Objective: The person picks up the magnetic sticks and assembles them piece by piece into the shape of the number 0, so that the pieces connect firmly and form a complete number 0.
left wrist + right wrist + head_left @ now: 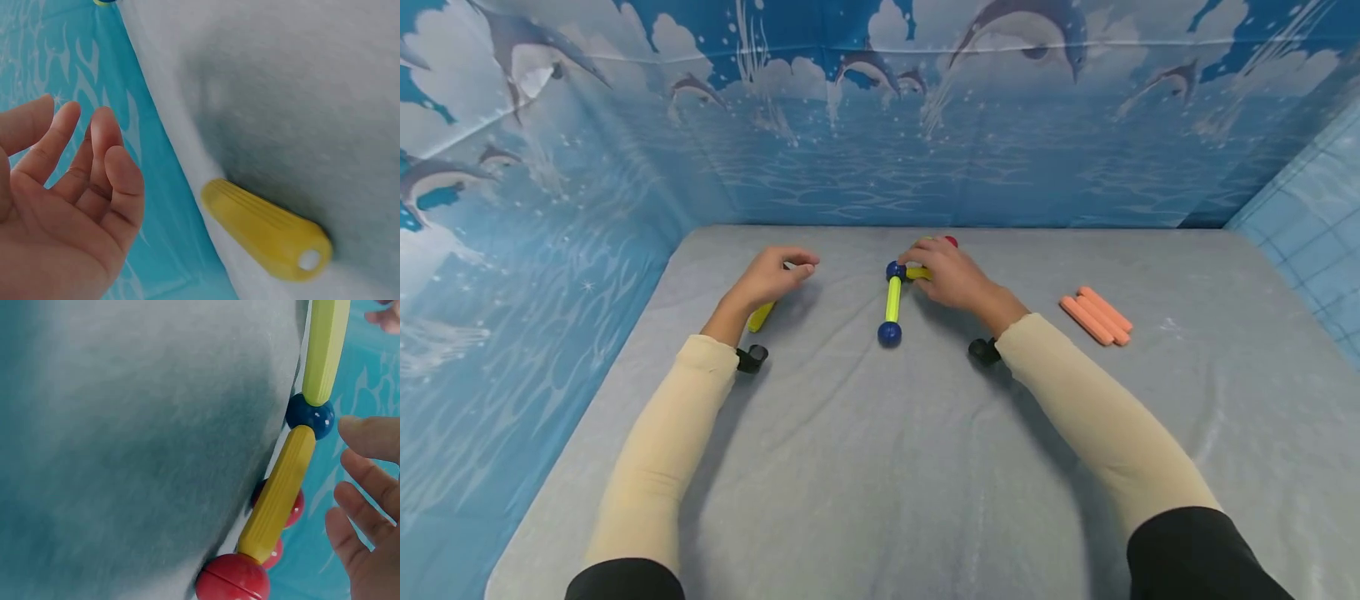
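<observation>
a: how is this linking best done?
b: i'd steady the far blue ball [896,271] with the right hand [951,275] and bring each rod end squarely to it; a sideways nudge could well swing the joined pieces apart.
a: are the fingers holding anything?
b: it seems not. the right ones curve loosely, spread, close by that ball; whether they touch it, i can't tell. the left hand [778,275] is relaxed and empty too, near a loose yellow rod [265,231] on the worktop [850,467].
a: and how do the pieces look?
b: mid-worktop, a ribbed lime rod [892,298] runs from the far ball to the near blue ball [890,335]. a yellow connecting rod [278,494] joins the far one to a glossy, seamed red ball [233,578]. three orange rods [1102,321] lie well to the right.
</observation>
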`<state>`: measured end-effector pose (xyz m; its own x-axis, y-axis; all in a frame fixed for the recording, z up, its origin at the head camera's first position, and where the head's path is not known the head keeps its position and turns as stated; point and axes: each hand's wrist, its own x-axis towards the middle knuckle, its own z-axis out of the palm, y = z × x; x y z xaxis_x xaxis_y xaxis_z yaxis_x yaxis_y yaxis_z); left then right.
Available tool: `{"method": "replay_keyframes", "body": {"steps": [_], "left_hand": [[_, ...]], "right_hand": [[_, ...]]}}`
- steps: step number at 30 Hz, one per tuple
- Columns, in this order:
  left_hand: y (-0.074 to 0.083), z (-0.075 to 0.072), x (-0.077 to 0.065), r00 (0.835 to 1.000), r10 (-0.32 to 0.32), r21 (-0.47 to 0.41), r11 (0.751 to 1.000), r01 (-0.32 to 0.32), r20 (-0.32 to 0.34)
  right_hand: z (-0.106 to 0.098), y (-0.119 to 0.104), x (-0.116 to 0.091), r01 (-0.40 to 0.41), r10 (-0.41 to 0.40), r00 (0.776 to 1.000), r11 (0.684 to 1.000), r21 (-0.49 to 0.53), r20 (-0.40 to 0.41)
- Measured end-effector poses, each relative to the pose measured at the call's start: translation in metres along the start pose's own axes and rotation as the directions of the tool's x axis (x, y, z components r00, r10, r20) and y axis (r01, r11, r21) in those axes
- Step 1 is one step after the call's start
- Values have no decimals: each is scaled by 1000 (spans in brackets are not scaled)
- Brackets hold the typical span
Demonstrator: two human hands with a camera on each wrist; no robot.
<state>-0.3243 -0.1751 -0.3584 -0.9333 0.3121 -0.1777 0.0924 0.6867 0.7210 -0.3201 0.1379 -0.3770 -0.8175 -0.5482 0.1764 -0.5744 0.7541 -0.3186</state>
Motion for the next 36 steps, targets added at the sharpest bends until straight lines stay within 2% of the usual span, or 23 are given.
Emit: {"method": "replay_keyframes", "body": {"steps": [6,14,22,29,32,36], "left_hand": [[-12,-1,-8,1000,-15,24,1000,16,-20],[-27,-1,-13,995,-10,32,999,14,-98],[-33,0,-13,988,-66,23,997,70,-140],[-38,-3,-14,980,-94,4,995,96,-178],[-39,-6,-16,974,-100,6,995,104,-202],[-42,-10,-18,972,-116,-3,993,118,-202]], "right_hand": [[4,2,10,-9,9,1000,1000,-5,-1],[12,5,16,-10,11,1000,999,-47,28],[16,7,21,-64,67,997,995,-70,37],[19,4,26,-137,138,990,990,-8,39],[18,3,27,-146,146,989,989,14,34],[18,3,29,-157,157,987,987,18,38]]}}
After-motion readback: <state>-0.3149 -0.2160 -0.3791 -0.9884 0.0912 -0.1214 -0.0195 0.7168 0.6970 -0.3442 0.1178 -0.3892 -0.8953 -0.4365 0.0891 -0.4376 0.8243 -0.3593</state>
